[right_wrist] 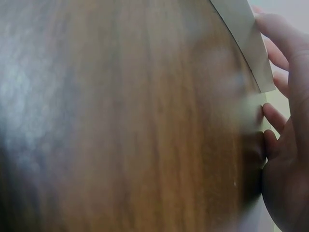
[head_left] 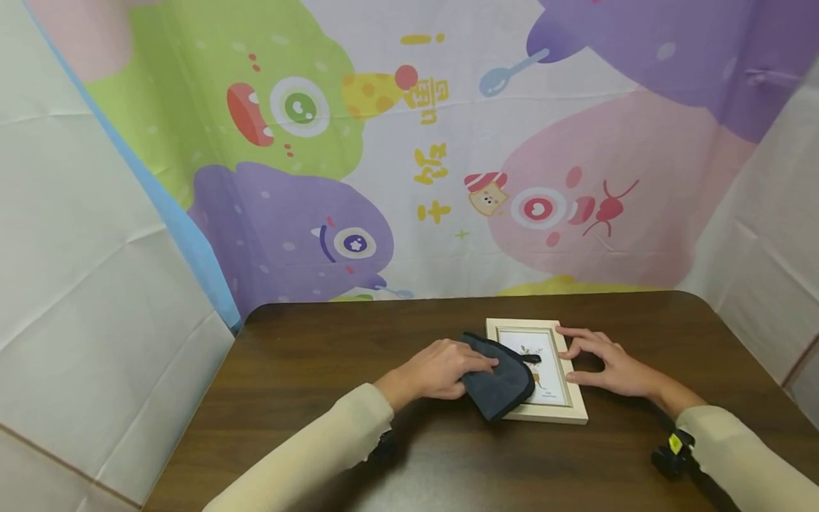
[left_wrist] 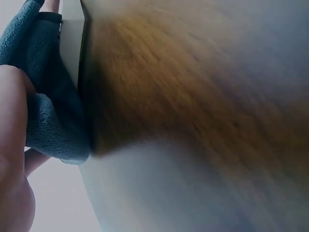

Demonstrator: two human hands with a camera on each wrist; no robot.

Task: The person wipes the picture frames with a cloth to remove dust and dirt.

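Note:
A cream picture frame (head_left: 579,411) lies flat on the table, with a small plant print showing behind its front. Over its left part lies a dark grey cloth (head_left: 502,384) with black edging and a small loop. My left hand (head_left: 441,370) grips the cloth, its fingers pressed onto it from above; in the left wrist view the cloth (left_wrist: 53,116) bunches between thumb and fingers beside the frame's side. At the frame's right edge, my right hand (head_left: 617,366) rests its fingertips and thumb against the border, fingers spread and slightly bent.
The dark brown wooden table (head_left: 307,377) has rounded far corners. Behind it hangs a cartoon-printed curtain (head_left: 416,256), with pale panels (head_left: 96,284) at either side. A black wrist strap device (head_left: 672,455) sits at the right cuff.

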